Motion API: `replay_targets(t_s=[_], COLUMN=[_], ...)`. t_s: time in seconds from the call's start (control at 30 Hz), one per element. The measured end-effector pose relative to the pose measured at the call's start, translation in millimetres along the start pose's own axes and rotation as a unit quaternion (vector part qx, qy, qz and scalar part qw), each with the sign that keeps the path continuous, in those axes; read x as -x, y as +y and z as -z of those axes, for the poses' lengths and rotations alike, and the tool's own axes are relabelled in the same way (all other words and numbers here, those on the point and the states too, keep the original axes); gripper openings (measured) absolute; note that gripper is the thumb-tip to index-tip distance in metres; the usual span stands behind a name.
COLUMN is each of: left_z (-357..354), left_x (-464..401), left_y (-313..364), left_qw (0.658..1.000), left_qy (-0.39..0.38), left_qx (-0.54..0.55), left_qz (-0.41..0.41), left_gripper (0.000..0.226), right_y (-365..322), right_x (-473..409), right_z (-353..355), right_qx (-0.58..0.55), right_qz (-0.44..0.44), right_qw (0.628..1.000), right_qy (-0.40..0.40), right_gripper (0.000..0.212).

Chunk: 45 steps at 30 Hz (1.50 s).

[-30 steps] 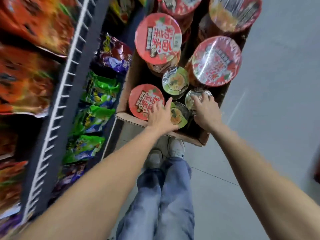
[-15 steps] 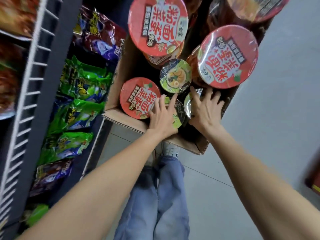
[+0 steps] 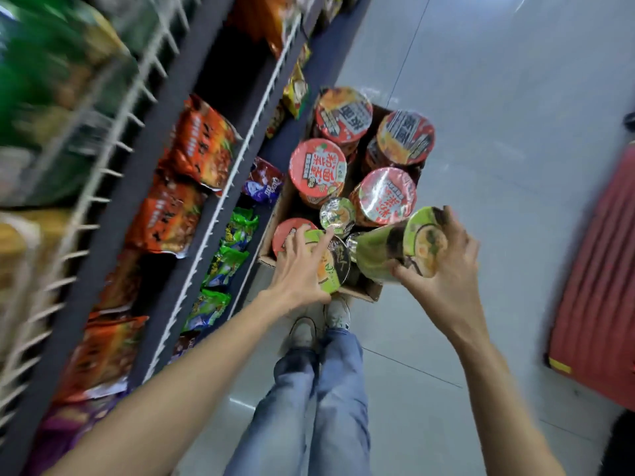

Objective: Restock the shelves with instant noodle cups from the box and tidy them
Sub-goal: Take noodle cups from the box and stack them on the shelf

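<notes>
**Over the cardboard box, a green cup in each hand**

Above the near end of the cardboard box (image 3: 366, 293), my right hand (image 3: 446, 269) curls round a green noodle cup (image 3: 402, 247), lifted clear of the box and tipped on its side with the lid facing me. My left hand (image 3: 302, 269) spreads its fingers over the lid of a second green cup (image 3: 331, 269), which sits low in the box's near end. Further into the box stand red-lidded noodle bowls (image 3: 318, 170) and one small green-lidded cup (image 3: 337, 214). Left of the box run the shelves (image 3: 220, 214), stocked with orange and green packets. My shoes stand just before the box.
</notes>
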<state>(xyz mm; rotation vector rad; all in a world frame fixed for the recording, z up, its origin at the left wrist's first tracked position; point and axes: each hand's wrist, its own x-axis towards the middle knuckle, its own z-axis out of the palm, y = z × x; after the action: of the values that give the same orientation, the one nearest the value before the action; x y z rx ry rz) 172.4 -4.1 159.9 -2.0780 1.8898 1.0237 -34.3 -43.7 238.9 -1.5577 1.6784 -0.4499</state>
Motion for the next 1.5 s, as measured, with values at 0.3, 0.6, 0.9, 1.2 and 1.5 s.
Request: replay_targets(t_s=[0.3,0.6,0.9,1.2,1.5], left_z=[75,91,55,50,94], left_x=[151,345,558,782,1016], left_y=[38,75,111,89,26], left_qw=[0.993,0.942,0.793,0.684,0.794], left_qy=[0.116,0.298,0.510,0.637,0.483], left_qx=[0.023,0.151,0.319,0.306,0.147], left_qz=[-0.010,-0.031,0.097,0.181,0.338], left_gripper=[0.094,0.122,0.134,0.117,0.108], right_y=[-111,-170,-230,-337,-467], right_x=[102,226,377,550,741], right_z=[88,134,131,91,30], right_qx=[0.042,-0.119,-0.298,-0.266,-0.223], right_qz=[0.174,0.305,0.340,0.423,0.483], right_qw=[0.978,0.937,0.823,0.736,0.652], right_qy=[-0.106,-0.122,-0.345,-0.456,-0.540], right_gripper=[0.092,0.096,0.127,0.087,0.078])
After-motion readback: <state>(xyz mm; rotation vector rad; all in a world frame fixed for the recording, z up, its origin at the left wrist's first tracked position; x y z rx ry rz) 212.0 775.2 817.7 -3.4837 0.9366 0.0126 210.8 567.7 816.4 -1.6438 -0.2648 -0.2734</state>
